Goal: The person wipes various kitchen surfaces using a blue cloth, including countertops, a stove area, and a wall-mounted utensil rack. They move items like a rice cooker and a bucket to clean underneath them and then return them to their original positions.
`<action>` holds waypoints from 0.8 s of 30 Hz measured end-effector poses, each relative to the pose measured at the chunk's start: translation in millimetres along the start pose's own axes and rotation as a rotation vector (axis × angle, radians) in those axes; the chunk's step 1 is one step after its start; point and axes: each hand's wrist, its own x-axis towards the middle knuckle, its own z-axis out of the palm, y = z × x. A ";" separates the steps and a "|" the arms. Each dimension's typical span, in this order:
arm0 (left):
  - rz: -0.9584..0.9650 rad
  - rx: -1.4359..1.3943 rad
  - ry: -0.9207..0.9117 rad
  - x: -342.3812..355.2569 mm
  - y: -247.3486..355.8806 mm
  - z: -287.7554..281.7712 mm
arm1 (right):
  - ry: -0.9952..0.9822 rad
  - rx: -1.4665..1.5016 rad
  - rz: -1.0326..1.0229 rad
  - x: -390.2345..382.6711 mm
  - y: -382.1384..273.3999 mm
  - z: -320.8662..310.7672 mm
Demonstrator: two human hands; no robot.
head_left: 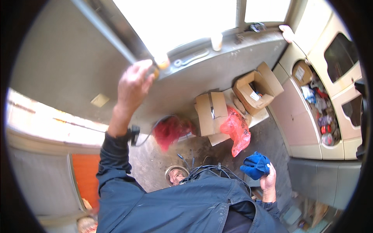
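Note:
My left hand is raised at the near end of the windowsill, its fingers curled closed. A small yellow-brown piece shows at the fingertips, too blurred to name. Just past it stands a pale and orange object on the sill. A wrench-like tool lies further along, with a white cup beyond it. Low on the right, my right hand is wrapped round a bunched blue cloth, held clear of the floor.
Two cardboard boxes stand against the wall, a red plastic bag beside them. A dark red cloth, a round bowl and several cables are near my body. A cream cabinet with filled shelves lines the right.

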 end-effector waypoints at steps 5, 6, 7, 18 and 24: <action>-0.628 -0.141 -0.170 -221.7 12.8 -47.8 | -0.383 0.055 0.170 41.3 -30.4 39.5; -0.757 -0.153 -0.200 -267.7 26.4 -59.5 | -0.432 0.082 0.248 53.8 -30.9 51.6; -0.836 -0.151 -0.247 -311.3 48.6 -68.2 | -0.549 0.038 0.262 49.6 -35.4 68.9; -1.651 -0.059 -0.387 -630.6 309.8 -186.5 | -1.268 -0.364 0.685 39.5 25.8 223.4; -1.880 -0.102 -0.226 -720.3 437.3 -228.7 | -1.421 -0.444 0.854 -26.3 120.2 265.3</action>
